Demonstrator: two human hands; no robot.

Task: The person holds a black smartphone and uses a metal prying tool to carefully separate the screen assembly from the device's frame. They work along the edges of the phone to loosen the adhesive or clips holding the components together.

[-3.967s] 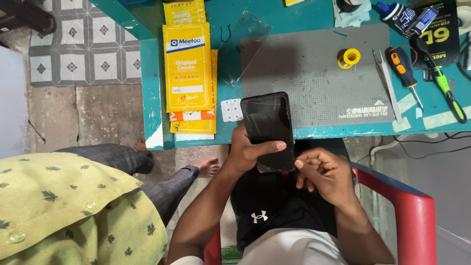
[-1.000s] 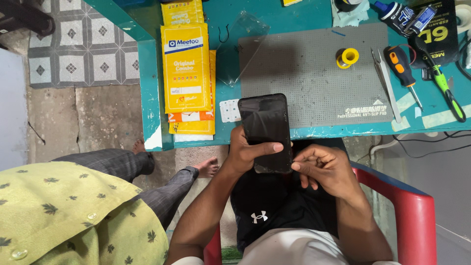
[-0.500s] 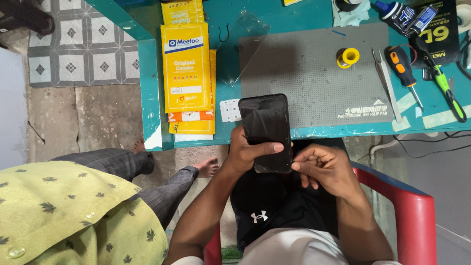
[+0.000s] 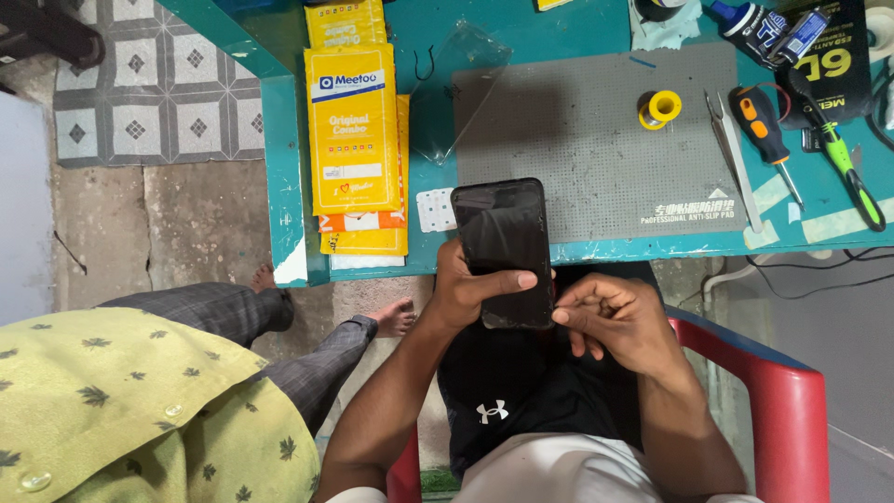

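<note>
A black smartphone [image 4: 501, 233] with a dark screen is gripped from the left by my left hand [image 4: 466, 289], its thumb lying across the lower screen. The phone hangs over the near edge of the teal table [image 4: 279, 205]. My right hand [image 4: 610, 317] pinches at the phone's lower right edge with thumb and forefinger. Whether something thin sits between those fingers is too small to tell.
A grey anti-slip mat [image 4: 596, 149] lies on the table with a yellow tape roll [image 4: 659, 107], tweezers [image 4: 731, 149] and screwdrivers [image 4: 764, 135]. Yellow flat boxes [image 4: 354, 130] are stacked at the left. Another person in a yellow shirt [image 4: 121, 401] stands close at my left. I sit in a red chair [image 4: 792, 401].
The phone and both hands have stayed nearly still; my right fingers keep working at the lower right edge. The person at left has shifted slightly.
</note>
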